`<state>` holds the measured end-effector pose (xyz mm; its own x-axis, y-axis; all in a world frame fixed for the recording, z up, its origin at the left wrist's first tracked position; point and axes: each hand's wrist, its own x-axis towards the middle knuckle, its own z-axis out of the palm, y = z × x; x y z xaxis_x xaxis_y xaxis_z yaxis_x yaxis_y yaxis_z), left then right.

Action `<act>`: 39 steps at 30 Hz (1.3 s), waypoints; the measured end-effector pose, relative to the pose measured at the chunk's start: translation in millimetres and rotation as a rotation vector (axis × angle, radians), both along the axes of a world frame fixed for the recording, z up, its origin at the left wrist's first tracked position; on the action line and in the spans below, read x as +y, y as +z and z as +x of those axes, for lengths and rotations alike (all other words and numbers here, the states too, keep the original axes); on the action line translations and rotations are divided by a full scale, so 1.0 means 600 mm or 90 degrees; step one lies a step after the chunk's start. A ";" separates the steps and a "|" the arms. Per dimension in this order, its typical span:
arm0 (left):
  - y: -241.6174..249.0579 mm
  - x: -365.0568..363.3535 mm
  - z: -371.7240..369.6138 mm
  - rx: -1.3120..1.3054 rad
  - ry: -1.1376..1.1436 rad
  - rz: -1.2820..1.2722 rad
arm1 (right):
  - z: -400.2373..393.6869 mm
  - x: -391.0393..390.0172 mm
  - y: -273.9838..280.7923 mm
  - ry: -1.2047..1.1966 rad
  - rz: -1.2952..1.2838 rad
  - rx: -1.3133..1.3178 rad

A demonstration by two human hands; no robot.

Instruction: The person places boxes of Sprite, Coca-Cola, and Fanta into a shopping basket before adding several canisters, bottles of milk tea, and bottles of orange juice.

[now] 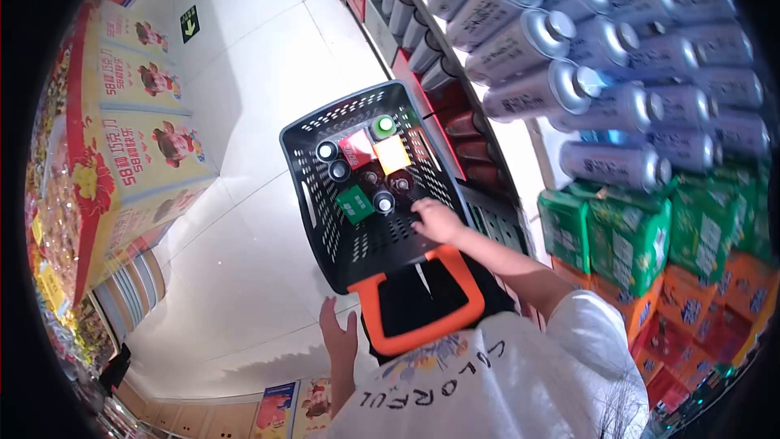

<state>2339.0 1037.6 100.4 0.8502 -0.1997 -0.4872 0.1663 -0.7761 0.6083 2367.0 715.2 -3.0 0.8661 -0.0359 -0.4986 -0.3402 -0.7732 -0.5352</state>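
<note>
A black shopping basket [318, 256] with slotted walls is in front of me, its orange handle [418, 344] tipped back against my body. My right hand [436, 221] reaches over the basket's right side, fingers slightly curled and apart, with nothing visible in them. Nearest to it is a dark bottle with a pale cap [383, 202]. Also inside are a green box [354, 204], a red box [357, 149], a yellow-orange pack [392, 154], a green-capped bottle [384, 126] and several other dark bottles. My left hand [337, 333] hangs beside the handle, thumb and fingers apart, holding nothing.
To the right, shelves hold several rows of purple-grey cans [536, 89], with green packs [626, 232] and orange packs [682, 301] below. Yellow printed display boxes [150, 146] stand at left. A green arrow sign [189, 24] is on the white tiled floor [268, 32].
</note>
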 end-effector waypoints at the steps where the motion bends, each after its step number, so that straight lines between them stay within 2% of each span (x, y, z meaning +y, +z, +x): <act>1: -0.018 0.006 -0.033 0.034 0.098 0.001 | -0.023 -0.026 0.044 -0.050 0.026 -0.046; 2: -0.027 0.020 -0.055 0.064 0.193 0.006 | -0.040 -0.040 0.121 -0.143 0.020 -0.026; 5: -0.014 -0.010 -0.054 0.364 0.481 -0.126 | -0.142 -0.082 0.180 -0.266 -0.034 0.006; 6: -0.015 -0.019 -0.060 0.418 0.558 -0.298 | -0.172 -0.085 0.186 -0.311 -0.033 0.039; 7: -0.050 -0.016 -0.064 0.433 0.455 -0.232 | -0.198 -0.085 0.170 -0.356 0.015 0.067; 9: -0.024 -0.039 -0.058 0.364 0.374 -0.240 | -0.243 -0.090 0.128 -0.432 0.110 0.130; 10: -0.024 -0.037 -0.059 0.383 0.365 -0.243 | -0.254 -0.079 0.121 -0.440 0.169 0.124; 12: -0.038 -0.020 -0.048 0.459 0.352 -0.281 | -0.259 -0.051 0.100 -0.501 0.227 0.136; 13: -0.010 -0.026 -0.042 0.487 0.398 -0.312 | -0.234 -0.030 0.140 -0.503 0.203 0.165; 14: 0.014 -0.038 -0.029 0.506 0.438 -0.353 | -0.226 -0.017 0.134 -0.521 0.249 0.169; 17: 0.016 -0.053 -0.033 0.529 0.429 -0.388 | -0.235 0.000 0.084 -0.562 0.327 0.161; 20: -0.043 -0.052 -0.054 0.443 0.323 -0.300 | -0.219 0.019 0.119 -0.719 0.464 0.150; 24: -0.017 -0.066 -0.038 0.490 0.392 -0.342 | -0.193 0.034 0.161 -0.889 0.778 0.149; 25: -0.006 -0.071 -0.035 0.505 0.422 -0.351 | -0.189 0.040 0.159 -0.899 0.666 0.133; 29: 0.014 -0.088 -0.010 0.557 0.594 -0.385 | -0.181 0.025 0.152 -0.826 0.643 0.204; 31: 0.013 -0.092 -0.003 0.553 0.593 -0.385 | -0.168 0.023 0.160 -0.792 0.579 0.231; 35: 0.007 -0.088 0.007 0.549 0.571 -0.415 | -0.146 0.019 0.161 -0.853 0.615 0.236; 39: -0.011 -0.090 0.022 0.500 0.551 -0.457 | -0.117 0.009 0.152 -0.831 0.616 0.257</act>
